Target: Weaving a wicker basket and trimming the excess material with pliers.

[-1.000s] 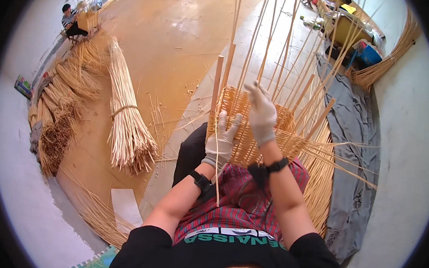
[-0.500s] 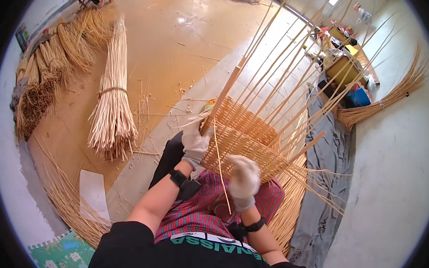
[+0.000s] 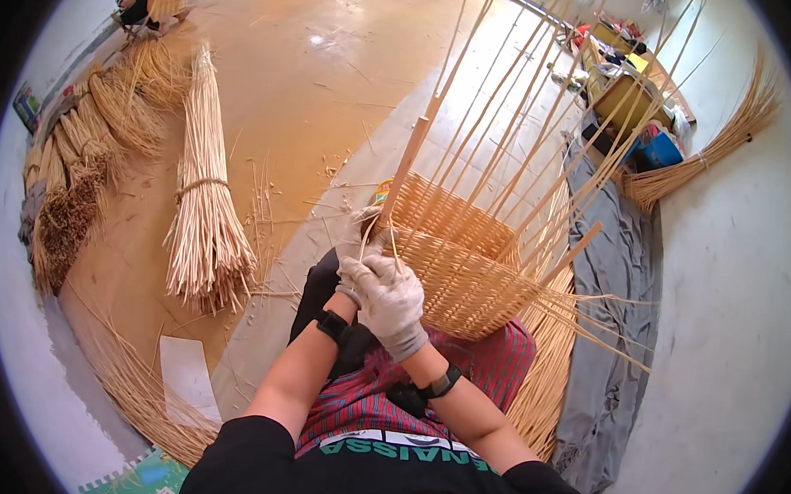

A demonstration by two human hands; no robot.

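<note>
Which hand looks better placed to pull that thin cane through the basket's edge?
Probably the right hand: it lies on top, fingers at the thin strand. The left hand is tucked beneath, against the basket rim.

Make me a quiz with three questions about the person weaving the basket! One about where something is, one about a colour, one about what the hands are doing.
1. Where is the tied bundle of reeds?
A. On the floor to the person's left
B. Inside the basket
C. On the grey cloth

2. What colour are the gloves?
A. Red
B. White
C. Blue

3. What are the hands doing?
A. Resting on the floor
B. Gripping thin strands at the basket's near corner
C. Holding a cup

Answers:
1. A, the bundle lies on the brown floor, left of the basket, while the grey cloth is on the right.
2. B, the left hand and right hand both wear whitish gloves.
3. B, both hands are closed around thin strands where the basket's corner meets them.
</note>
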